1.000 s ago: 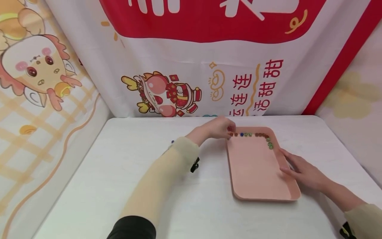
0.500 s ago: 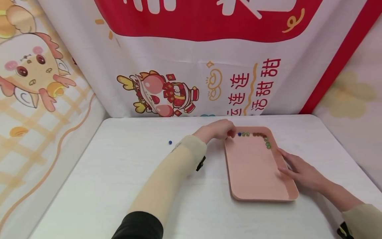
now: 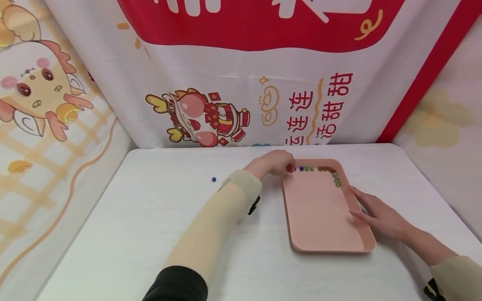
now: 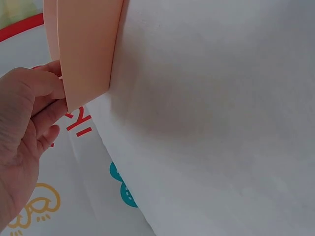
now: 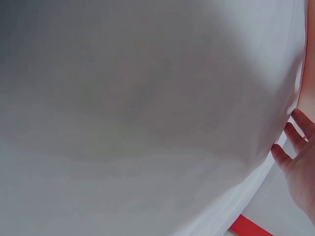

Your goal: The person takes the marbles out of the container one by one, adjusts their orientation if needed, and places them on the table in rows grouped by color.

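Note:
My left hand (image 3: 276, 162) is at the far left corner of the pink tray (image 3: 320, 221), fingers bent down over the rim. Its fingertips pinch at a small reddish-brown marble (image 3: 295, 169), mostly covered by them. In the left wrist view the hand (image 4: 29, 108) reaches behind the tray wall (image 4: 88, 49), which hides the fingertips. A blue marble (image 3: 301, 169), green marbles (image 3: 309, 169) and brown marbles (image 3: 325, 169) line the tray's far side, with more green ones (image 3: 337, 180) round the corner. My right hand (image 3: 380, 215) holds the tray's right side, thumb over the rim, fingers (image 5: 295, 140) along the outside.
A single blue marble (image 3: 214, 179) lies on the white table (image 3: 150, 217), left of the tray and beyond the left sleeve. A printed cloth (image 3: 233, 67) hangs behind the table's back edge, with a patterned side wall (image 3: 56, 146) on the left.
My left hand has shifted slightly and its fingers now cover more of the reddish-brown marbles at the corner. The loose blue marble has come clear of the sleeve. My right hand stays on the tray.

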Demonstrator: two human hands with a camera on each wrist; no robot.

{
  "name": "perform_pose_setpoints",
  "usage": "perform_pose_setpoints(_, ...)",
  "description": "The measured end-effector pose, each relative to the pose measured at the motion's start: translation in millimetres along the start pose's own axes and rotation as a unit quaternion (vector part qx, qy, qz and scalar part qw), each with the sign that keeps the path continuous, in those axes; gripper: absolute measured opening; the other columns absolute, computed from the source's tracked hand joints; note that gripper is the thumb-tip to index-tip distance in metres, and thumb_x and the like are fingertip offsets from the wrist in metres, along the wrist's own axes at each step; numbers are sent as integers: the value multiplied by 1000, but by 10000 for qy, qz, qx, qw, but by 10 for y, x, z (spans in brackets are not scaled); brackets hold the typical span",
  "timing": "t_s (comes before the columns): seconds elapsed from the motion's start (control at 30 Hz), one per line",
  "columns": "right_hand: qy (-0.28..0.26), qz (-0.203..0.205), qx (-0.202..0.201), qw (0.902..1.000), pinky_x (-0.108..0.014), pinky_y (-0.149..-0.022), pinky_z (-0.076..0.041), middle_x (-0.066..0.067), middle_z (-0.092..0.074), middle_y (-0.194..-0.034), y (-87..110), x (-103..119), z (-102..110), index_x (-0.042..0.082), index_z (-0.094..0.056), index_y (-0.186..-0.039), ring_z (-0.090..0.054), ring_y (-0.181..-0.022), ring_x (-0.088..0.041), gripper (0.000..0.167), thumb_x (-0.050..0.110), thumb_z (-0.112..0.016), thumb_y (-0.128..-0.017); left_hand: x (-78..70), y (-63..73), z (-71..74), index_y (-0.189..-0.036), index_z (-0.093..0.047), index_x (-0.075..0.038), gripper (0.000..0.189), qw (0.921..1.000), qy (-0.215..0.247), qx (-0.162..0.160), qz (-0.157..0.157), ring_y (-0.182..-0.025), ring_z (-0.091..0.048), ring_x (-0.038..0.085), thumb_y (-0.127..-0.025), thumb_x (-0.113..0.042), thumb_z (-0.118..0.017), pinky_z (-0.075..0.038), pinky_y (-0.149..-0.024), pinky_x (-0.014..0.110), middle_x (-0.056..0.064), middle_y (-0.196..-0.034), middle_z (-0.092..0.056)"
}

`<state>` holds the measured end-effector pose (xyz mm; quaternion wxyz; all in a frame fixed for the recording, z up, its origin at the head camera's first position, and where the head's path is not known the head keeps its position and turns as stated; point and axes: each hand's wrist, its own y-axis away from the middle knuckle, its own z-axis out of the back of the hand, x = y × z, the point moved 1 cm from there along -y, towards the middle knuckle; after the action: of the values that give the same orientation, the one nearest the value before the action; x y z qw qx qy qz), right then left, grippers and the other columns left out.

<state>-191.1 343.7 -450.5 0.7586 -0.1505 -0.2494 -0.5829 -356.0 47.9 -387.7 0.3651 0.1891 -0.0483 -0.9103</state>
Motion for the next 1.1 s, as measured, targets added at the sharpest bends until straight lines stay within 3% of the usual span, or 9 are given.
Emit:
perform_pose_setpoints(0.6,61,-179,33,9998,-72,-98,-22,-26,-20,-154,15,24,-19,16,-11,-157,-20,-137,-50,84,47,-57,-95,-15,-41,-67,-95,-68,-18,6,9995,-195,-127,215,-83,-53,13,-92,-13,-67,-44,-73,23,-5,-87,-62)
perform_pose_setpoints(1.1,56,-105,-8,9999,-71,-99,-22,-26,-22,-154,13,7,-17,17,-12,-157,-21,-137,-49,81,45,-57,-96,-21,-93,-121,-91,-70,-20,8,9992,-301,-121,221,-86,-52,14,-89,-13,-70,-41,-79,26,-6,-86,-62)
